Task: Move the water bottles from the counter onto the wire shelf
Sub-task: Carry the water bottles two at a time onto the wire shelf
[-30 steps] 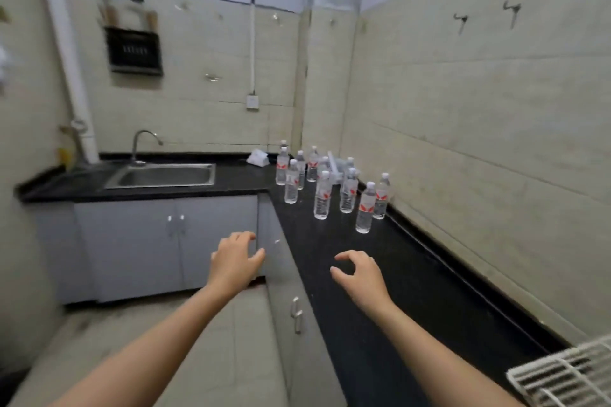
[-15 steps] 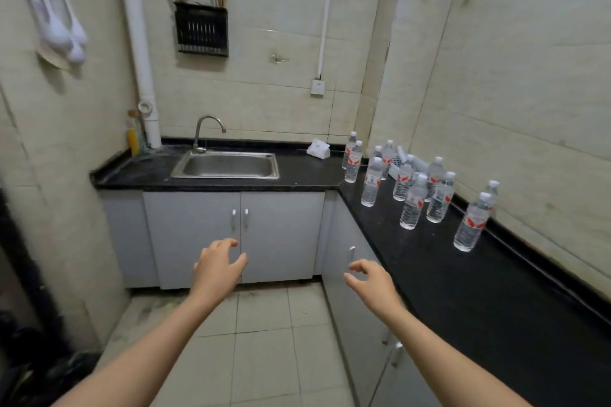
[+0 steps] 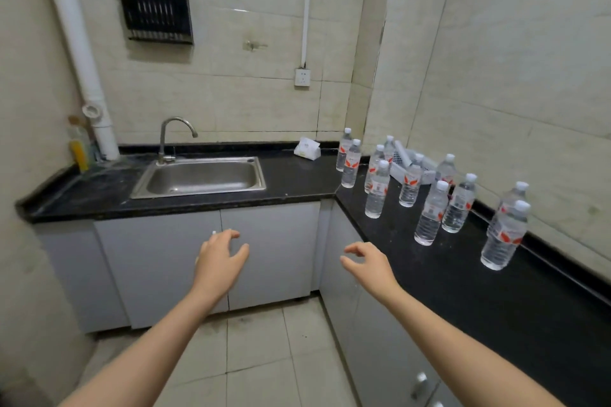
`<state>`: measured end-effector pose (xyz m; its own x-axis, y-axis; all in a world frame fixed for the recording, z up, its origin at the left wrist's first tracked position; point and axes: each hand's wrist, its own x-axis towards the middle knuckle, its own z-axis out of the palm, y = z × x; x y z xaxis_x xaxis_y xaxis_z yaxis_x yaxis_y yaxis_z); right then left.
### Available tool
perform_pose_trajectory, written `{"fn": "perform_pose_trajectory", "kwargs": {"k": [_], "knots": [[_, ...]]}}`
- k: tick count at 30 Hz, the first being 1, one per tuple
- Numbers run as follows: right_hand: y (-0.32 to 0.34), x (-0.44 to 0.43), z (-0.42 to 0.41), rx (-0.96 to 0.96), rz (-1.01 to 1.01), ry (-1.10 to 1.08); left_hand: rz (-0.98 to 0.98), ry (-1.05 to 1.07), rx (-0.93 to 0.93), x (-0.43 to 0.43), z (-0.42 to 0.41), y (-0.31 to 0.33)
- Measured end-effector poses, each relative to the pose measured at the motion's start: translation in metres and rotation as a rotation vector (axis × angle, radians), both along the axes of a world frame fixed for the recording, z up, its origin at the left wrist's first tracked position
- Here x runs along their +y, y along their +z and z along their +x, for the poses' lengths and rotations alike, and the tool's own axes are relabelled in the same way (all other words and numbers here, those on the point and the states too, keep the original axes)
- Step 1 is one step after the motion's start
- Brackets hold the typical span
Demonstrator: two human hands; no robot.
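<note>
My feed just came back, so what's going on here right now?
A person stands at a corner counter holding nothing. The left hand and right hand hover in front of the cabinets, fingers loosely curled. About eleven water bottles stand upright on the counter's right run, none picked up. The wire shelf is not in view.

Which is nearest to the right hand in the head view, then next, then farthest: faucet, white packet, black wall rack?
From the right hand:
1. white packet, back of the counter, ahead.
2. faucet, left, behind the sink.
3. black wall rack, high on the left.
</note>
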<state>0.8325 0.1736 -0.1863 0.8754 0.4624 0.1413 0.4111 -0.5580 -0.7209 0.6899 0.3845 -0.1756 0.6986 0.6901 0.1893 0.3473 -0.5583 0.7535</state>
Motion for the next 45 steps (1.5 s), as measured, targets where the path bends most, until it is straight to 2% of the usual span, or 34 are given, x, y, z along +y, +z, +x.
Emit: {"fn": "perform_pose_trajectory", "kwargs": {"k": [7,17,26,31,40,45], "knots": [[-0.002,0.086,0.107,0.037,0.051,0.042,0.036,0.028,-0.005,0.075,0.109,0.021],[-0.027,0.174,0.217,0.073,-0.005,-0.005,-0.034,0.029,0.021,0.167,0.223,-0.009],[-0.032,0.252,0.341,0.035,0.005,-0.300,-0.027,-0.145,-0.020,0.280,0.388,-0.019],[-0.023,0.279,0.395,0.121,-0.025,-0.492,-0.041,-0.305,-0.027,0.334,0.490,-0.006],[-0.039,0.287,0.447,0.247,-0.001,-0.690,-0.162,-0.580,0.094,0.316,0.626,-0.045],[-0.055,0.288,0.500,0.308,0.129,-0.728,-0.189,-0.621,0.183,0.297,0.694,-0.069]]}}
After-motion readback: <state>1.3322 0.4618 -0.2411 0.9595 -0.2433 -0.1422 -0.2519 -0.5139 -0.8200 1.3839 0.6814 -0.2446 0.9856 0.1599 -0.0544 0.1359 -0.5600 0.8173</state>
